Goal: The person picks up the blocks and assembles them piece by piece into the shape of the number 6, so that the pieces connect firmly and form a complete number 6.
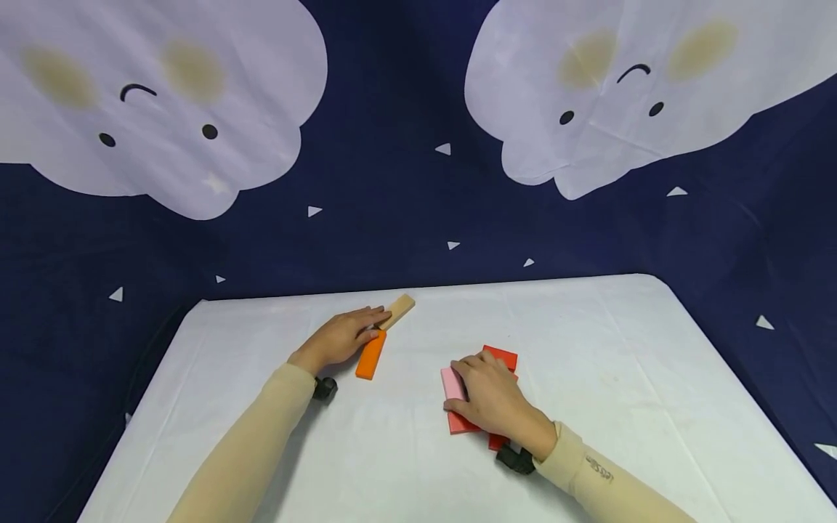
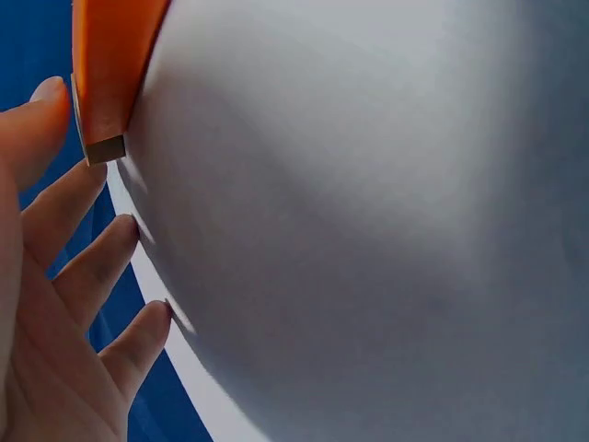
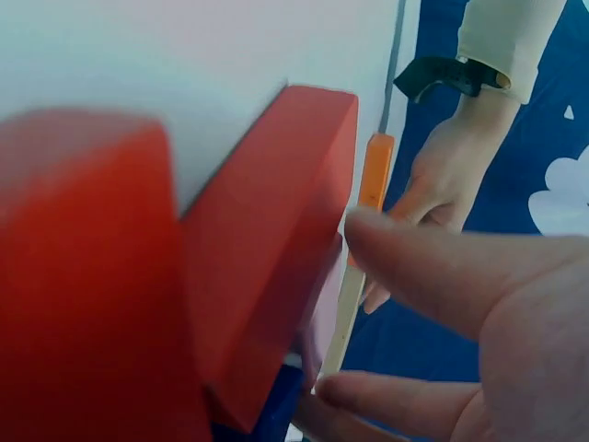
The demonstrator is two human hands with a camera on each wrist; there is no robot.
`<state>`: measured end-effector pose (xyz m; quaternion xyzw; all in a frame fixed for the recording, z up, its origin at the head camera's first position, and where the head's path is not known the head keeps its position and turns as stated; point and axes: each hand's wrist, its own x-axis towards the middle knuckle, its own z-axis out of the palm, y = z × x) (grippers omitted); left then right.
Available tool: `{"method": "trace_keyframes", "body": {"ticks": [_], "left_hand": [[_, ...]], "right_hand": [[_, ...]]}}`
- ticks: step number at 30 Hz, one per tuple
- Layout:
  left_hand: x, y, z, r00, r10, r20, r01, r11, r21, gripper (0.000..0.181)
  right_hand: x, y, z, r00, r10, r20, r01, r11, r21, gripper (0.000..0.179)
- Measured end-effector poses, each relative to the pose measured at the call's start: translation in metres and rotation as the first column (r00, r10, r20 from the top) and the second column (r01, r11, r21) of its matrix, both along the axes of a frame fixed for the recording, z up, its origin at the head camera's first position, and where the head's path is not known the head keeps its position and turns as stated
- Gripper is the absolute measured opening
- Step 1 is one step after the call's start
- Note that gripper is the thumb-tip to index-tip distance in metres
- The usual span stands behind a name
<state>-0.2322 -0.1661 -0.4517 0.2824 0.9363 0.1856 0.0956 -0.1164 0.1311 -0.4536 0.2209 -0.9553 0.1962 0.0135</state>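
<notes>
My left hand point(image 1: 341, 335) lies at the table's far left, fingers extended over a plain wooden block point(image 1: 401, 306). Its thumb touches the upper end of an orange block point(image 1: 370, 357); the left wrist view shows the spread fingers near the orange block point(image 2: 115, 74). Over a group of blocks, my right hand point(image 1: 492, 392) pinches a pink block point(image 1: 453, 385) between thumb and fingers. A coral-red block point(image 1: 461, 423) adjoins it. One red block point(image 1: 503, 357) shows beyond the fingers, another red block point(image 1: 497, 441) under the wrist. The palm hides parts of them.
A white-covered table point(image 1: 588, 327) carries all the blocks. Behind it hangs a dark blue cloth point(image 1: 392, 247) with pale clouds and small white triangles. Black wrist cameras point(image 1: 516, 459) sit on both wrists. A small blue patch point(image 3: 276, 405) under the red block cannot be identified.
</notes>
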Motion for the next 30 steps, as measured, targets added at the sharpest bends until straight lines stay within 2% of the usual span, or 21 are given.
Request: {"method": "trace_keyframes", "body": {"ticks": [10,22,30], "left_hand": [[0.005,-0.007,-0.002,0.999,0.034,0.021,-0.034,0.999,-0.002,0.046],[0.003,-0.003,-0.003,0.999,0.031,0.029,-0.031,1.0,-0.003,0.046],[0.001,-0.001,0.0,1.0,0.021,0.016,-0.02,1.0,-0.008,0.046]], "right_hand": [[-0.003,-0.002,-0.003,0.998,0.007,0.063,-0.004,0.999,-0.051,0.061],[0.001,-0.005,-0.001,0.999,-0.015,0.033,0.019,0.993,-0.12,0.061],[0.005,-0.016,0.008,1.0,0.018,0.006,-0.016,0.988,-0.154,0.059]]}}
